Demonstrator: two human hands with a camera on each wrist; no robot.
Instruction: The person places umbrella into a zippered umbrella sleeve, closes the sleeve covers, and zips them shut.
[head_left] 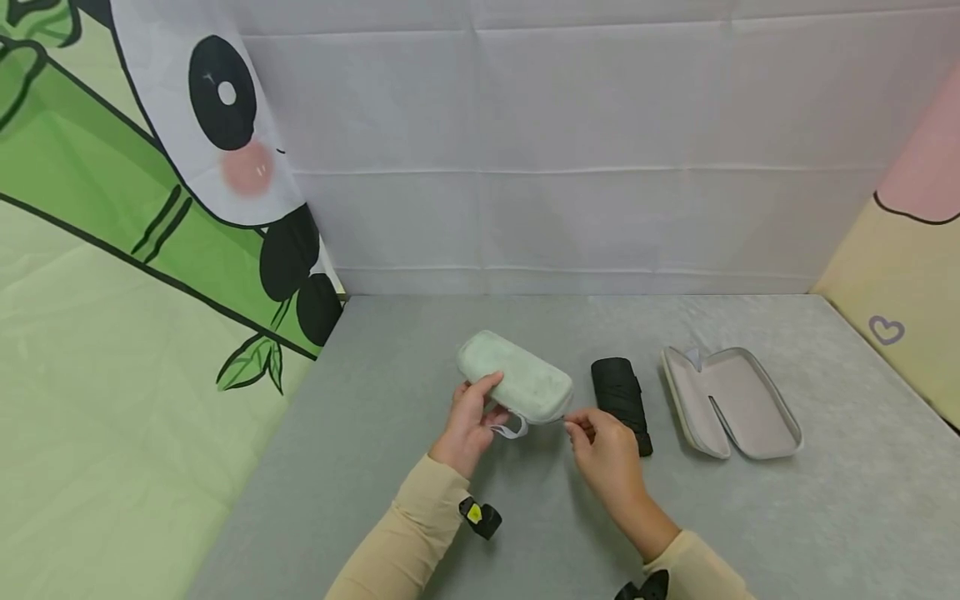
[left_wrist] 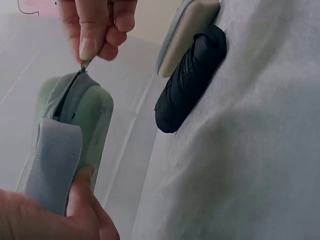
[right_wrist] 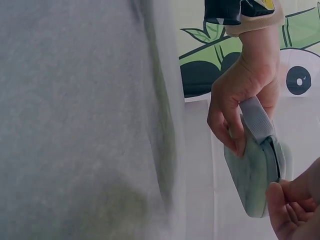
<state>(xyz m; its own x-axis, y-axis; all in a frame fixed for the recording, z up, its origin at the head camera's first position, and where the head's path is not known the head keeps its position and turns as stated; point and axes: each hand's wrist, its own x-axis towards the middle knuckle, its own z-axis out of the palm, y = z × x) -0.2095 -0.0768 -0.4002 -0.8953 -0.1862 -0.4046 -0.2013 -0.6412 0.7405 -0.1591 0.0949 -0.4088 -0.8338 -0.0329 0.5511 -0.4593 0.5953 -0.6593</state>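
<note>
A pale green zippered case (head_left: 517, 377) is held above the table in my left hand (head_left: 471, 423), thumb on one face and fingers on the other. A grey strap loop (left_wrist: 54, 162) hangs from the case beside that hand. With thumb and forefinger, my right hand (head_left: 606, 454) pinches the zipper pull (left_wrist: 85, 64) at the case's near right corner. In the left wrist view the zipper shows a narrow dark gap along part of its track. What is inside the case is hidden.
A folded black umbrella (head_left: 619, 392) lies just beyond my right hand. Farther right, an opened light grey hard case (head_left: 753, 400) rests on the grey table (head_left: 862, 508). A white cloth backdrop (head_left: 570, 158) rises behind the table, with a printed panda curtain (head_left: 150, 250) at left.
</note>
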